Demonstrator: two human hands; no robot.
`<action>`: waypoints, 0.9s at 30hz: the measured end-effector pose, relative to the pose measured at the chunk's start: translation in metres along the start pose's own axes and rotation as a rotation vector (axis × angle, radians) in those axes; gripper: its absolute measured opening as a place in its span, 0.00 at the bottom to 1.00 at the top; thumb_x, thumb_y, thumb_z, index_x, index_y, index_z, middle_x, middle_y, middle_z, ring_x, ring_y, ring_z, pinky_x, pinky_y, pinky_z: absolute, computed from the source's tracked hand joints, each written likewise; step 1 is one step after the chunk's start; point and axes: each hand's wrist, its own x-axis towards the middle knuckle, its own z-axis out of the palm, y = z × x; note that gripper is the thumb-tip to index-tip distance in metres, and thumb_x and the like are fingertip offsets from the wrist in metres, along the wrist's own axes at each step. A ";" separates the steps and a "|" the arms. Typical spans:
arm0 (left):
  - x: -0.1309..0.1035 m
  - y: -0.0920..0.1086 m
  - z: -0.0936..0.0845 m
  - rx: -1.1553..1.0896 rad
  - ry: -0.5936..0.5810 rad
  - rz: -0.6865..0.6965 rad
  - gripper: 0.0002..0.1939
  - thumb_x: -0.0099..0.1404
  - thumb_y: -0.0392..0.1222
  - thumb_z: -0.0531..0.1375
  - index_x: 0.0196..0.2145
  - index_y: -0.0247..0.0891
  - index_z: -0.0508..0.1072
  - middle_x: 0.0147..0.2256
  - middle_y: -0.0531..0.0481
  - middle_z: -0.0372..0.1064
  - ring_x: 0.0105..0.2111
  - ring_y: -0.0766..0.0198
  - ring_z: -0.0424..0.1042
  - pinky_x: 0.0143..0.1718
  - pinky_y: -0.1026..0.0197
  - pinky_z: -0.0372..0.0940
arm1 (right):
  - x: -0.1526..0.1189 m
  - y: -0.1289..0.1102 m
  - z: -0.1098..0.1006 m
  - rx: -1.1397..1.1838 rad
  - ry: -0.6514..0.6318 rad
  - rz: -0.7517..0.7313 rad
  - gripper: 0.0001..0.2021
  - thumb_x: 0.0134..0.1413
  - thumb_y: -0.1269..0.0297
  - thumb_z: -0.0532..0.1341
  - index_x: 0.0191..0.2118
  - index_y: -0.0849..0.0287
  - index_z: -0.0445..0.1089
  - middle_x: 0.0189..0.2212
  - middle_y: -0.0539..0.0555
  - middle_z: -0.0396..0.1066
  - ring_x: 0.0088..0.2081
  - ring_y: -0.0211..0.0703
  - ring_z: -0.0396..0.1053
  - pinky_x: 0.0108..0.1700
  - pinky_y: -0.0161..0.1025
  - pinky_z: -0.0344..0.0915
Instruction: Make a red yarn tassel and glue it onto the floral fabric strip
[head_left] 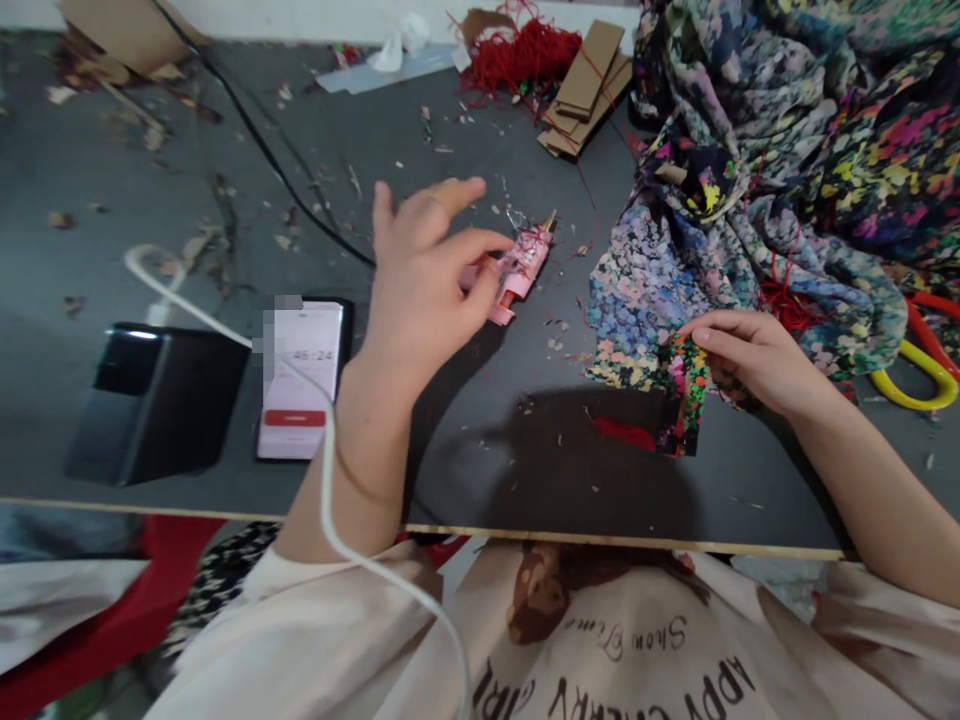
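Left hand (429,280) pinching metal-tipped pink tool (528,256), right hand (761,360) — floral cloth strip (684,410)

A pink glue gun (525,262) sits at the left hand (431,265), nozzle (552,219) pointing away; a floral fabric strip (681,405) trails from the right hand's (761,358) pinch.

Muted light, soft dark shadows on tabletop (480,470), glowing phone screen (286,393), slight blur
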 end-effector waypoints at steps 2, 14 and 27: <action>-0.004 0.012 -0.003 -0.042 -0.021 0.210 0.10 0.67 0.45 0.55 0.36 0.41 0.76 0.59 0.51 0.64 0.62 0.51 0.59 0.66 0.31 0.41 | -0.001 -0.002 0.001 -0.001 -0.002 -0.002 0.11 0.52 0.55 0.65 0.35 0.59 0.74 0.13 0.41 0.53 0.13 0.27 0.49 0.12 0.27 0.45; -0.018 0.031 0.013 0.025 -0.220 0.289 0.11 0.71 0.39 0.50 0.34 0.39 0.70 0.60 0.49 0.64 0.64 0.54 0.58 0.69 0.30 0.34 | 0.000 0.001 0.000 -0.017 -0.006 -0.010 0.11 0.53 0.56 0.65 0.36 0.59 0.75 0.13 0.41 0.54 0.13 0.27 0.50 0.13 0.27 0.46; -0.033 0.005 -0.018 0.092 -0.041 -0.118 0.08 0.67 0.40 0.55 0.29 0.39 0.67 0.57 0.44 0.65 0.64 0.47 0.56 0.67 0.29 0.28 | 0.000 0.001 0.000 -0.026 0.001 -0.015 0.12 0.52 0.54 0.66 0.35 0.59 0.75 0.13 0.41 0.54 0.13 0.27 0.50 0.13 0.28 0.45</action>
